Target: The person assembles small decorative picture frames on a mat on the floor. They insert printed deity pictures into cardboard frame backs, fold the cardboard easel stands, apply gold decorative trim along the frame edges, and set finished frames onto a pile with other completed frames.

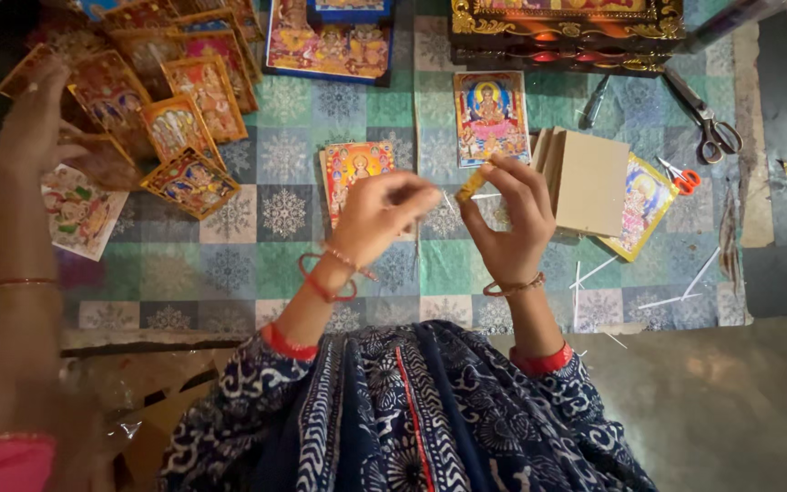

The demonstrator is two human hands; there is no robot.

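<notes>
My right hand pinches a short gold-coloured strip between thumb and fingertips, raised above the patterned mat. My left hand hovers just left of it, fingers curled toward the strip; whether it touches the strip is unclear. Below both hands lies a colourful picture card, and a larger card lies beyond them. A stack of plain brown boards rests to the right of my right hand, over another picture card.
Another person's hand and forearm reach in at the left over a pile of gold-framed pictures. Scissors and small red snips lie at the right. An ornate gold frame sits at the top. Thin white slivers scatter nearby.
</notes>
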